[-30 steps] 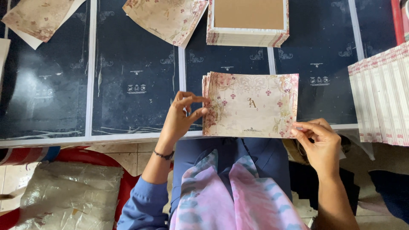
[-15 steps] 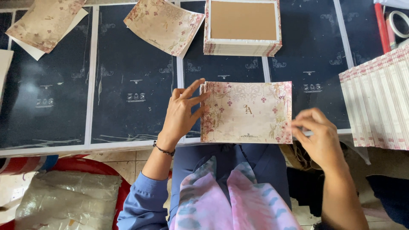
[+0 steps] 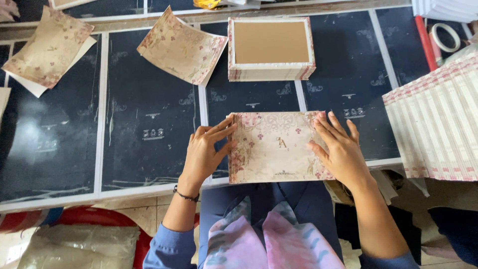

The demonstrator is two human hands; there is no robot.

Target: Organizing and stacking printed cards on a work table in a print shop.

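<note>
- My left hand [image 3: 205,152] lies palm down, fingers stretched right, thumb tucked beneath them.
- My right hand [image 3: 338,147] lies flat, fingers spread, pointing up and left.

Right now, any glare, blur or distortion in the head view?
Head view: sharp on the floral card and both hands, left hand, right hand; hazy glare patch on the dark table at far left; table seams bow slightly, wide-angle distortion; soft daylight, faint shadows.
</note>
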